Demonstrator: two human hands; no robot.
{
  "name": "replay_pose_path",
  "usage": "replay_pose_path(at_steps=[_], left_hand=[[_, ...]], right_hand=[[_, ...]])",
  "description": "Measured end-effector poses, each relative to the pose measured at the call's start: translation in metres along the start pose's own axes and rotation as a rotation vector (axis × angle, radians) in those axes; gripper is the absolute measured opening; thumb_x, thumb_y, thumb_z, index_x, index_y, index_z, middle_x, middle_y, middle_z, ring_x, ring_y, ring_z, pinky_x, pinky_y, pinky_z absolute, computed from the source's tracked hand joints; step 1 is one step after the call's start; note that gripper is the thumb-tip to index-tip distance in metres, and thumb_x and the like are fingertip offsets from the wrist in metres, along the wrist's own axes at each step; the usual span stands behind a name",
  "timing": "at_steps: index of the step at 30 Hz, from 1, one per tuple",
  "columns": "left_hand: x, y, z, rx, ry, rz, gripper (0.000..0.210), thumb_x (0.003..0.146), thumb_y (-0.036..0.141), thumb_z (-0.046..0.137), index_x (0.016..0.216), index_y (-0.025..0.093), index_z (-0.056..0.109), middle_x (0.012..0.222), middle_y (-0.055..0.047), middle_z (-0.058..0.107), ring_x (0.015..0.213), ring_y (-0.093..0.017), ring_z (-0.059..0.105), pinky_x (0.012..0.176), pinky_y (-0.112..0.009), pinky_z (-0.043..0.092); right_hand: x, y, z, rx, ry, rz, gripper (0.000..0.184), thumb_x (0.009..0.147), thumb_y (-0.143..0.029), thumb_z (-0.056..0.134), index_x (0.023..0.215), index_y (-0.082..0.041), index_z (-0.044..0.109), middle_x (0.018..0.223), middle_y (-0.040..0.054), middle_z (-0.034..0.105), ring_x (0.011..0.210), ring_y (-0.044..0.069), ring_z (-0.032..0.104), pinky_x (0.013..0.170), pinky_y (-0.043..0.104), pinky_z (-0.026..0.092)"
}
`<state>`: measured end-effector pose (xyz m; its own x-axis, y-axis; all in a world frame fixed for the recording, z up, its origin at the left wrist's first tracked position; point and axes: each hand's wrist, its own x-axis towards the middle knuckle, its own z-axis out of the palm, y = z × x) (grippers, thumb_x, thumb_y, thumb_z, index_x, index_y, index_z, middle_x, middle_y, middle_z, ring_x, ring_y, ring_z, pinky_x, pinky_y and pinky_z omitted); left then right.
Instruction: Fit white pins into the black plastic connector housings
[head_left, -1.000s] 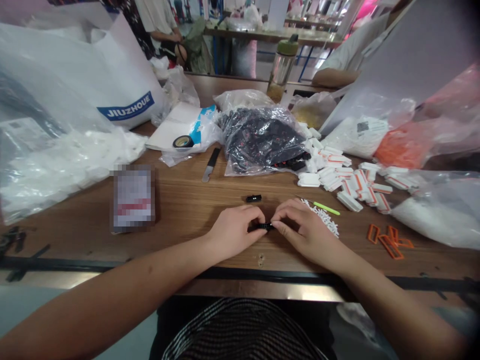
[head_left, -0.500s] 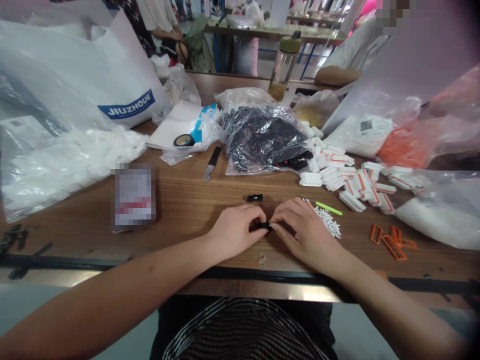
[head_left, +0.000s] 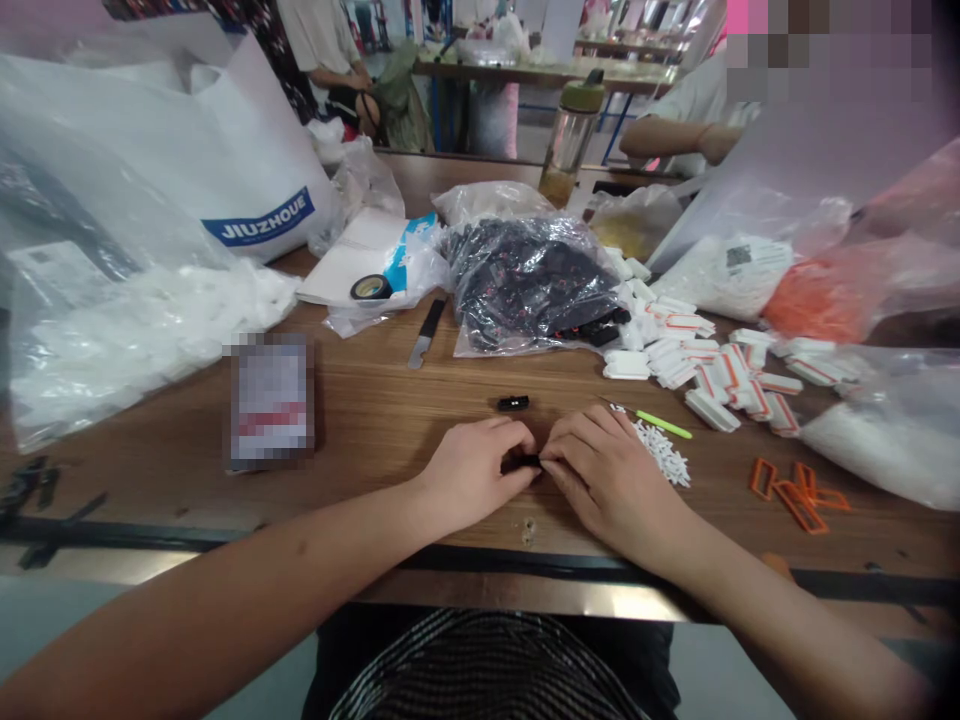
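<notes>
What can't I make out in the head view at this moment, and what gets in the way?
All in the head view:
Black part in hand: mostly covered by the left hand and right hand.
Box: print lost to pixelation.
White pegs: too small and heaped to count.
Lower right bag: cut off by the right edge.

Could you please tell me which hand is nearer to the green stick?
The right hand: it is close beside the left end of the green stick. The left hand is farther off, to the left of the right hand.
</notes>
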<state>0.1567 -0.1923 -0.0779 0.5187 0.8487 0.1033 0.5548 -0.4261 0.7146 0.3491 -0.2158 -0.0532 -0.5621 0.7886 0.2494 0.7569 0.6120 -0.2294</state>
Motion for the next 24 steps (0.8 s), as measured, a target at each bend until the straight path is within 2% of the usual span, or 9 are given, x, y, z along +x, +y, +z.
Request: replay_pose_path(at_steps=[6,16,20,24], left_hand=[[0.000,-0.001,0.001,-0.015,-0.006,0.002,0.009,0.077,0.021,0.070,0.083,0.020,0.064,0.071,0.004,0.056,0.059,-0.011,0.048,0.058,-0.025,0.037],[0.000,-0.003,0.001,-0.003,0.007,0.015,0.008,0.079,0.024,0.070,0.085,0.021,0.065,0.069,0.004,0.056,0.059,-0.011,0.049,0.062,-0.026,0.041],[0.000,-0.003,0.002,-0.020,0.021,0.017,0.007,0.079,0.024,0.069,0.084,0.021,0.065,0.068,0.005,0.056,0.059,-0.011,0.049,0.062,-0.026,0.041],[0.000,-0.003,0.002,-0.029,0.010,0.002,0.007,0.079,0.025,0.069,0.083,0.021,0.065,0.068,0.004,0.057,0.059,-0.011,0.050,0.061,-0.026,0.041]], right_hand=[[-0.003,0.001,-0.001,0.042,0.026,-0.004,0.017,0.094,-0.021,0.050,0.086,-0.017,0.065,0.093,0.0071,0.065,0.089,0.022,0.050,0.081,0.039,0.037],[-0.003,0.008,-0.004,0.204,0.040,0.004,0.015,0.091,-0.018,0.056,0.093,-0.020,0.070,0.091,0.0040,0.070,0.091,0.019,0.057,0.086,0.038,0.041],[-0.005,0.011,-0.006,0.224,0.041,0.008,0.017,0.088,-0.018,0.058,0.099,-0.021,0.070,0.094,0.0041,0.071,0.093,0.020,0.059,0.087,0.039,0.042],[-0.006,0.010,-0.008,0.184,0.066,-0.007,0.014,0.086,-0.019,0.060,0.094,-0.021,0.071,0.094,0.0041,0.071,0.094,0.021,0.058,0.087,0.040,0.042]])
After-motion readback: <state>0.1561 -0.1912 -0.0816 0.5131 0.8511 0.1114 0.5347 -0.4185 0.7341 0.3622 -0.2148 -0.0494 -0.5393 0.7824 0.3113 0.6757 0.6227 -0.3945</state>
